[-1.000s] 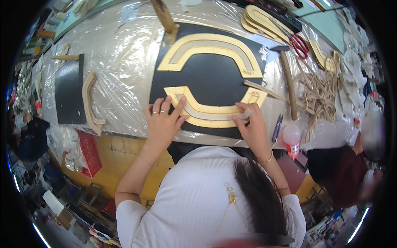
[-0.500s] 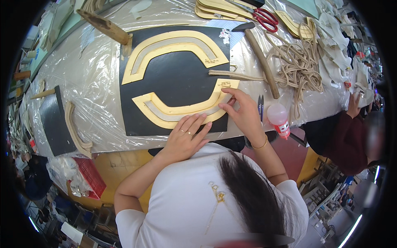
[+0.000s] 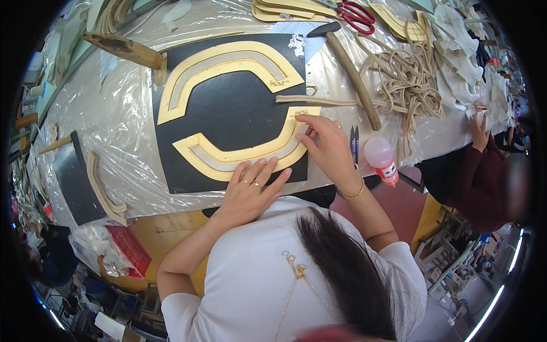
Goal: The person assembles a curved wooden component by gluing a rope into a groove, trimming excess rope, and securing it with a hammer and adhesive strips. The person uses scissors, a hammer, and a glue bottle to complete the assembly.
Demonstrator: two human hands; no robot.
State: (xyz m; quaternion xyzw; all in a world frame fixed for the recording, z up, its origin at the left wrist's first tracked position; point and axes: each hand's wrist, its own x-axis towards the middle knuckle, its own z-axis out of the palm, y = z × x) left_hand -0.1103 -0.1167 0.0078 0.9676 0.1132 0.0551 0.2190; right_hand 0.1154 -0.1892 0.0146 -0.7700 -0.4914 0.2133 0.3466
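Observation:
A curved pale-yellow template (image 3: 213,169) lies on the black mat (image 3: 228,114), with a grey strip in its channel. My left hand (image 3: 253,188) rests on its lower edge, fingers stretched out and slightly spread. Over the template's right end, my right hand (image 3: 330,145) is bent, the tips of its thumb and index finger apart and touching the template near the strip. Its other fingers are partly hidden. A second curved template (image 3: 174,94), also with a grey strip, sits farther away on the mat. A beige cord end (image 3: 319,101) reaches in between the two.
Right of the mat lie a hammer (image 3: 353,77), heaped cord (image 3: 407,91), dark pens (image 3: 354,142) and a pink-and-white bottle (image 3: 380,159). Red-handled scissors (image 3: 356,17) are at the back. A wooden-handled tool (image 3: 122,50) overlaps the mat's far left corner. A co-worker's hand (image 3: 478,131) shows at right.
The table and its contents have shifted a little left in the picture as the view moved. Both hands stay at the nearer template; my right fingers have shifted slightly against it.

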